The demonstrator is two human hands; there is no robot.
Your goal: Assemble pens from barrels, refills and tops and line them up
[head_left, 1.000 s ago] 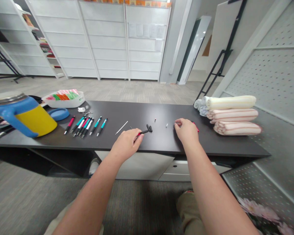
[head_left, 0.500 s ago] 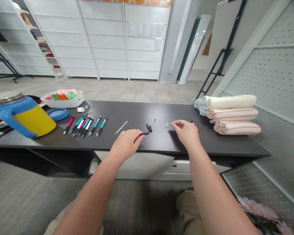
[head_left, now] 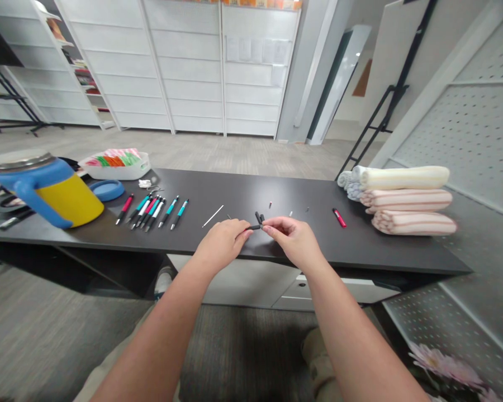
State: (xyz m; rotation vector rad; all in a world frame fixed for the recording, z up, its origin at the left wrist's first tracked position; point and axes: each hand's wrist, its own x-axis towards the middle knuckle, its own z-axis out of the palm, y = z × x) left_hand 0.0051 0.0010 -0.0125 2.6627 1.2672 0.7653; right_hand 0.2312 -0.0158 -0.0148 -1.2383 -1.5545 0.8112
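Observation:
My left hand (head_left: 221, 244) is closed around a pen barrel, whose black end (head_left: 254, 227) sticks out to the right between thumb and fingers. At that end, my right hand (head_left: 295, 240) pinches with thumb and forefinger; a tiny piece in the pinch is too small to make out. Just behind the fingertips lie black pen pieces (head_left: 258, 217). A thin white refill (head_left: 213, 216) lies left of them. Small pen parts are scattered behind my hands, among them a short one (head_left: 270, 205) and a whitish one (head_left: 290, 214). A red pen piece (head_left: 339, 218) rests farther right.
Several red, white and teal pens (head_left: 148, 211) lie at left on the dark table (head_left: 230, 187). Beyond them stand a blue-yellow mug (head_left: 73, 195), a blue lid (head_left: 107, 190) and a white basket (head_left: 139, 169) of colourful packets. Rolled towels (head_left: 411, 198) are stacked at right.
My right hand has moved left, from near the red pen piece to the black end of the barrel in my left hand. The red piece is now fully visible. The view has shifted slightly.

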